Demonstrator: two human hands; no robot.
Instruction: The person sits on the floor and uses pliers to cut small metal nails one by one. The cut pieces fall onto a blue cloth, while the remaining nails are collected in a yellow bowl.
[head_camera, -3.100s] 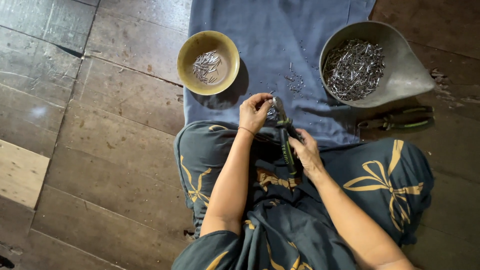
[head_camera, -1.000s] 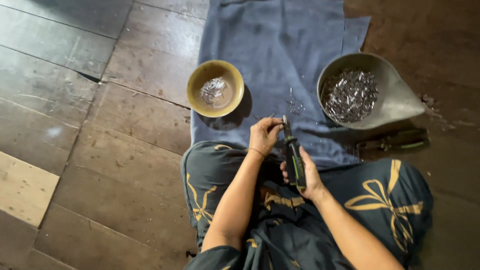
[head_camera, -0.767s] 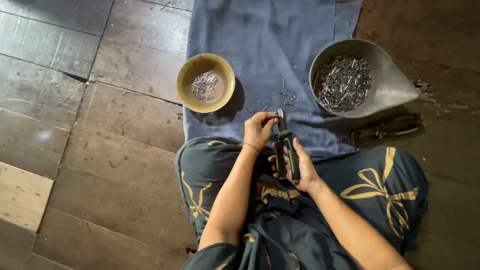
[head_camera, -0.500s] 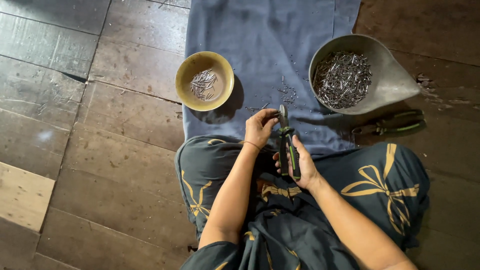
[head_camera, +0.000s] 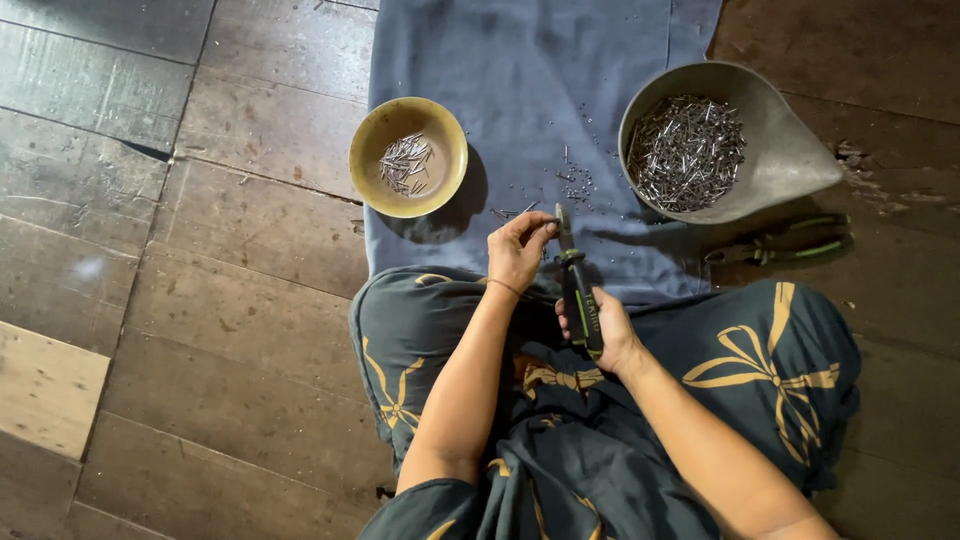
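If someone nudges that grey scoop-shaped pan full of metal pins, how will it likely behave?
The grey pan probably slides rather than tips: it sits low and wide, partly on the blue cloth. The heaped pins likely make it heavy for its size. Loose and thin, they may shift toward the spout and spill.

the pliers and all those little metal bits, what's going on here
A person sits on a wooden floor with a blue cloth spread in front. The right hand grips green-handled pliers, and the left hand pinches a thin metal pin at the tool's tip. A yellow bowl holds a few pins; a grey metal pan holds a big heap. A second pair of pliers lies on the floor.
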